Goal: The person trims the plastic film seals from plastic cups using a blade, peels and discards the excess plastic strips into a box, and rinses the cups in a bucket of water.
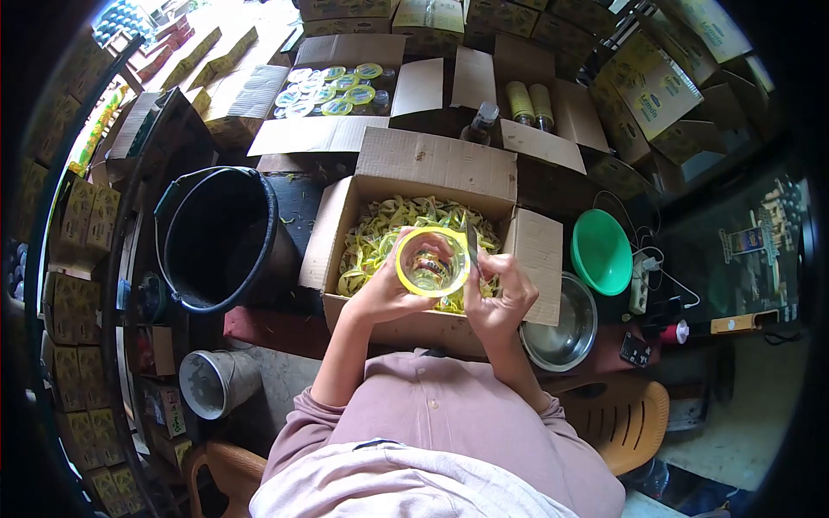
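while a black bucket (209,220) stands left of the open box (432,164), lidded tubs (336,106) sit beyond the box's left half, probably finished ones. yellow strips (367,237) fill the box. over it, the left hand (386,291) is curled round a clear tub (429,263), and the right hand (501,295) looks pinched on a dark blade (471,244) at the yellow rim. i'd say this one's partway; can't tell how many remain. green bowl (602,251) is right of the box.
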A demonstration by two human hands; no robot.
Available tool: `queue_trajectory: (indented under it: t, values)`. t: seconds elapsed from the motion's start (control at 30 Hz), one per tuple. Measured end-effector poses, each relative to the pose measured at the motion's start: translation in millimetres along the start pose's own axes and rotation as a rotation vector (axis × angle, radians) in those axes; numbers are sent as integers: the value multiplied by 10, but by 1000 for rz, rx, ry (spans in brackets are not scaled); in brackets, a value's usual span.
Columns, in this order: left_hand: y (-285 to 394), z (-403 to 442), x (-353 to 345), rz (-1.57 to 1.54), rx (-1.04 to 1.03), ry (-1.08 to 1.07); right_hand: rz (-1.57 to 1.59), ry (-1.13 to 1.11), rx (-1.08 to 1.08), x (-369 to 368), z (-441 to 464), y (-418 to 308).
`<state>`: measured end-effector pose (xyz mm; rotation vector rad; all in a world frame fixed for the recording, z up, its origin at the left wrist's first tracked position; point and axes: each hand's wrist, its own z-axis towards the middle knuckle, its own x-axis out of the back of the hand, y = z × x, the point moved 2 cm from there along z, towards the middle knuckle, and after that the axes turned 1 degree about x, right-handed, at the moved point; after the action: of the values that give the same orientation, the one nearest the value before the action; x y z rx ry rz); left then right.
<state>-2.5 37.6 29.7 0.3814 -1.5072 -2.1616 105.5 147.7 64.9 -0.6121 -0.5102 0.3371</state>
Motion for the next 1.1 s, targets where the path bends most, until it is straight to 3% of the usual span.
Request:
queue_trajectory:
  t: [0.23,0.33,0.53,0.63,0.73,0.93,0.97,1.1]
  values:
    - [-75,-61,-28,-55,86,-75,34,-1,-25,13,-26,55]
    - [-54,-44,-7,10,-1,-74,69,-42,-32,43,0,45]
    - [-21,-62,-19,-203,70,-55,78,-43,-31,48,-57,35]
    - [-149,-90,-8,-108,88,-151,79,-37,-22,38,-19,42]
    - [-117,-96,-68,-329,95,-48,73,-31,0,32,8,14]
    - [-108,-30,-109,-255,100,119,46,1,14,17,23,2]
    - [-115,-21,-111,-234,10,108,42,12,5,20,16,-13]
    - [-89,7,-85,-298,-31,107,-3,48,-5,24,-11,-18]
